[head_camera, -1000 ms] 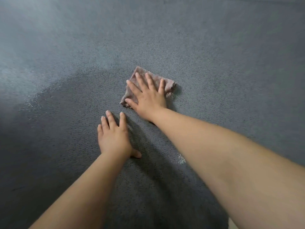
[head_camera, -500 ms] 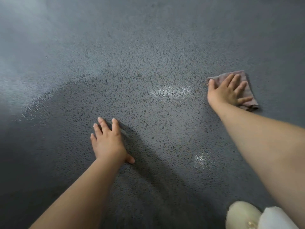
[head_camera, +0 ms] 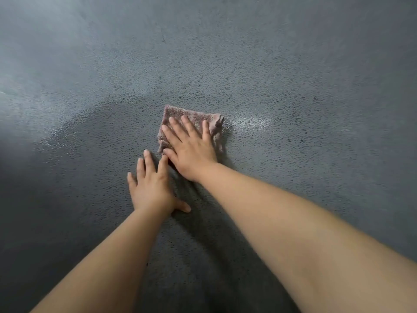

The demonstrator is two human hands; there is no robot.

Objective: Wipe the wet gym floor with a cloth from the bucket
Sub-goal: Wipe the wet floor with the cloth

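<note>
Grey speckled floor (head_camera: 293,75) bears a folded cloth (head_camera: 191,117) and both hands.

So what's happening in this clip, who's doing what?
A person is wiping a grey textured floor. The right hand presses flat on a folded pinkish cloth, fingers straight. The left hand rests flat on the floor beside it, bracing. A wet sheen shows just right of the cloth. No bucket is in view.

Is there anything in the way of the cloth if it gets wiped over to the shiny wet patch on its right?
Nothing visible. The right hand presses flat on the cloth, and the floor is bare between it and the wet patch. The left hand rests on the floor on the other side.
</note>
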